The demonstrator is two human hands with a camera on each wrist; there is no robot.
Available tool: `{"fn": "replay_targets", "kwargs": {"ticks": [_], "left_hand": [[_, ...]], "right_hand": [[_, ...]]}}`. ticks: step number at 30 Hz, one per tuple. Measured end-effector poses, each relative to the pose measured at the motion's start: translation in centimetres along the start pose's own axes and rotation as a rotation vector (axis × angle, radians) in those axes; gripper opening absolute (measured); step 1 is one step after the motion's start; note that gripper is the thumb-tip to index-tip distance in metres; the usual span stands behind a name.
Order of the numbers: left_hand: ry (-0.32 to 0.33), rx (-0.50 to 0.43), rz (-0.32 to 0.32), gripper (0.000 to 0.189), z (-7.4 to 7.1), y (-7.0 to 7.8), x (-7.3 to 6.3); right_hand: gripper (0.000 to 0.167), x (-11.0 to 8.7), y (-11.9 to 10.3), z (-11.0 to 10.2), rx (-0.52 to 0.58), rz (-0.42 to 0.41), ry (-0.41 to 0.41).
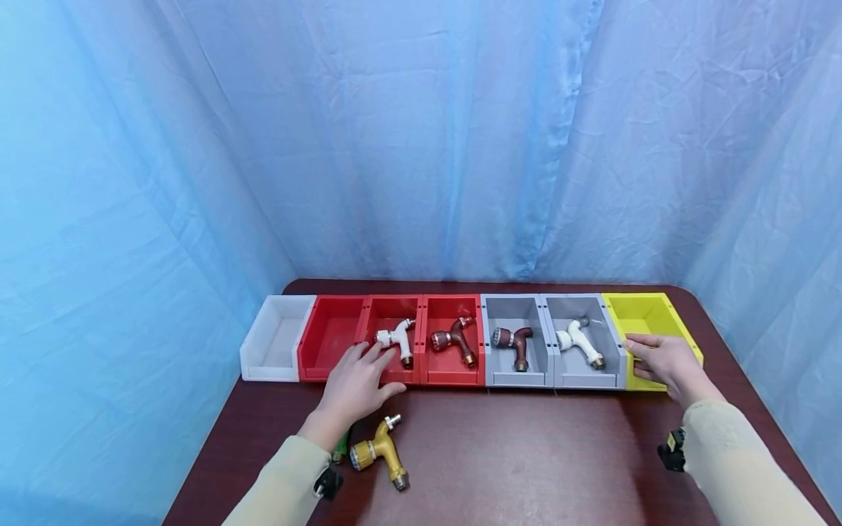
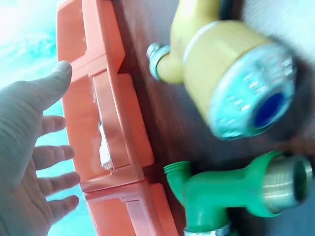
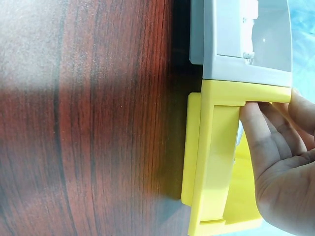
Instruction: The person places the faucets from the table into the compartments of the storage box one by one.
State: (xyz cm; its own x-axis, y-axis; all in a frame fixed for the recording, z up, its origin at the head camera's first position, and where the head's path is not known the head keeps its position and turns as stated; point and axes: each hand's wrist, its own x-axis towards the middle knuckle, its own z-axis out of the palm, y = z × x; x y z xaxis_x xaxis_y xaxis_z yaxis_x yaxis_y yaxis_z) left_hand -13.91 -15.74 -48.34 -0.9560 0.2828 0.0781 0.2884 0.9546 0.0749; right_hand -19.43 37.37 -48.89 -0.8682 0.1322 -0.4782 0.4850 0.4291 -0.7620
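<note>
My left hand (image 1: 362,383) is held over the front of the red bins (image 1: 332,340), fingers spread and holding nothing. Under its fingertips lies a white tap (image 1: 397,340). Nearer me on the table, a gold tap (image 1: 384,449) lies beside a green tap (image 2: 211,194), largely hidden by my left arm in the head view. My right hand (image 1: 667,361) reaches into the yellow bin (image 1: 661,310), fingers bent, fingertips touching its left wall. A small pale thing (image 3: 239,133) shows beside these fingers; its kind and whether they grip it are unclear.
The bins stand side by side along the table's back. A white bin (image 1: 279,343) is at the left end. Brown taps lie in a red bin (image 1: 454,376) and a grey bin (image 1: 516,310); another white tap (image 1: 580,342) lies in the second grey bin. A curtain (image 1: 421,146) hangs behind.
</note>
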Motion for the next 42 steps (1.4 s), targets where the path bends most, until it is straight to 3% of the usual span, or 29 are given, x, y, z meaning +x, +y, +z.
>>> {"fn": "replay_targets", "kwargs": {"ticks": [7,21,31,39,42], "left_hand": [[-0.073,0.008,-0.055,0.079,0.1,0.8,-1.7],[-0.161,0.000,-0.075,0.081,1.4,2.0,-5.3],[-0.287,-0.036,-0.081,0.087,2.5,3.3,-7.7],[-0.278,-0.021,-0.057,0.093,2.8,4.1,-8.8],[-0.304,-0.022,-0.073,0.098,3.0,4.3,-9.0]], "right_hand": [[0.068,0.1,0.0,-0.1,0.005,0.012,-0.005],[0.067,0.1,0.0,0.0,-0.007,0.011,-0.002],[0.069,0.0,-0.1,0.0,-0.006,0.024,-0.003],[0.067,-0.1,-0.2,0.0,-0.013,0.024,-0.003],[0.068,0.0,-0.1,0.0,-0.012,0.025,0.000]]}}
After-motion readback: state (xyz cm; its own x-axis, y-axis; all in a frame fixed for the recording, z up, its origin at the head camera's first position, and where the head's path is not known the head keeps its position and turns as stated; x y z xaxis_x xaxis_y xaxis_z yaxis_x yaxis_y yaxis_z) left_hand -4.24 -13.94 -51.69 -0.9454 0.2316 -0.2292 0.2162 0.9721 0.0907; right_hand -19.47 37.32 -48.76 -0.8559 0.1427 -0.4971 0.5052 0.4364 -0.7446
